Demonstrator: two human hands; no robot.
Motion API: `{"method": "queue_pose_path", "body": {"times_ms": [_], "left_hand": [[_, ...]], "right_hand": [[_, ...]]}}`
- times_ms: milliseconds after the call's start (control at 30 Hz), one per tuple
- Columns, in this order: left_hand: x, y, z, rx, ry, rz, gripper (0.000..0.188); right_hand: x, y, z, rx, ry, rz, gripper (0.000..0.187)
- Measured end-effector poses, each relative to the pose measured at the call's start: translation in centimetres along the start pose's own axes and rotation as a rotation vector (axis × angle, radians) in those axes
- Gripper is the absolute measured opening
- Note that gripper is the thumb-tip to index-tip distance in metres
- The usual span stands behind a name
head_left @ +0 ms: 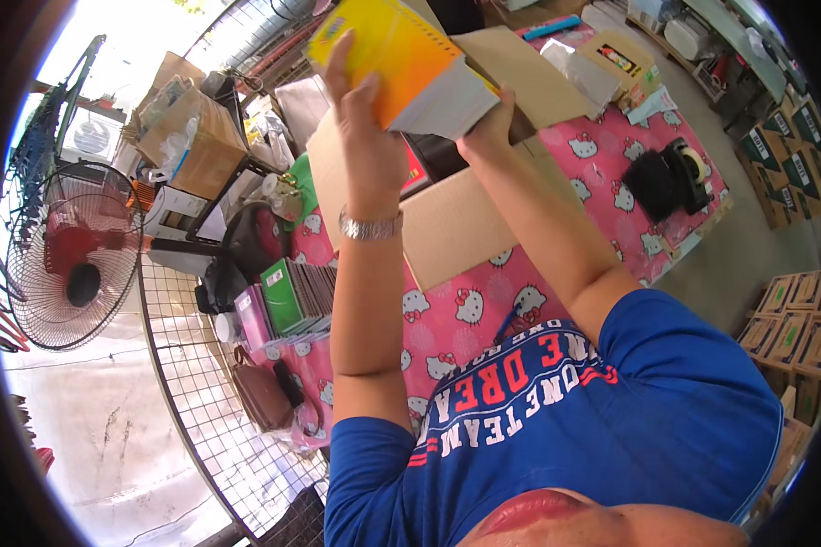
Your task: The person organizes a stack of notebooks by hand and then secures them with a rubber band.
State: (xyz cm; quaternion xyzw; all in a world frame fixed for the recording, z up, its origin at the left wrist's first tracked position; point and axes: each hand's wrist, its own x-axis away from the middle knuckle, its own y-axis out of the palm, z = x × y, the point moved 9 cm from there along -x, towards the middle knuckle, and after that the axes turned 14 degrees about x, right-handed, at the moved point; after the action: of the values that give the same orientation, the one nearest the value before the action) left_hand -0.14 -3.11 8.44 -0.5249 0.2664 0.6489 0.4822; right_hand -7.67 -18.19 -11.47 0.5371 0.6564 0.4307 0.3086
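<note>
My left hand [367, 128] and my right hand [491, 132] hold a thick stack of yellow-orange notebooks [401, 59] between them. Left fingers spread over the top cover, while the right ones wrap the stack's right end. White page edges face me, and a row of binding marks runs along the cover's edge. The stack is tilted above an open cardboard box [456, 232] with its flaps folded out. Partly hidden by my arms, the box's dark inside shows a red-covered item [415, 171].
A pink patterned cloth covers the table [470, 305]. On it are a black tape dispenser [670, 178] at right, green notebooks [287, 296] and a brown bag [263, 390] at left. A fan [82, 283] stands far left; stacked cartons [789, 164] line the right.
</note>
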Motion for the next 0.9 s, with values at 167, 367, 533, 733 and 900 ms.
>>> {"method": "queue_pose_path", "body": {"times_ms": [167, 367, 533, 733, 900], "left_hand": [[2.4, -1.6, 9.7, -0.158, 0.056, 0.099, 0.039], [6.4, -2.4, 20.3, -0.392, 0.092, 0.187, 0.039], [9.8, -1.6, 27.8, -0.578, 0.051, 0.243, 0.039], [13.4, 2.2, 35.6, -0.715, -0.015, 0.288, 0.04], [16.8, 6.9, 38.1, -0.649, -0.114, 0.23, 0.036]], "right_hand": [[5.8, 3.0, 1.0, 0.072, 0.145, 0.046, 0.062], [12.4, 5.8, 4.4, -0.036, 0.32, -0.193, 0.052], [20.5, 6.4, 5.6, -0.123, 0.453, -0.294, 0.049], [29.1, 1.2, 4.0, -0.043, 0.649, -0.116, 0.044], [32.5, -7.4, -0.1, 0.032, 0.485, -0.121, 0.048]]}}
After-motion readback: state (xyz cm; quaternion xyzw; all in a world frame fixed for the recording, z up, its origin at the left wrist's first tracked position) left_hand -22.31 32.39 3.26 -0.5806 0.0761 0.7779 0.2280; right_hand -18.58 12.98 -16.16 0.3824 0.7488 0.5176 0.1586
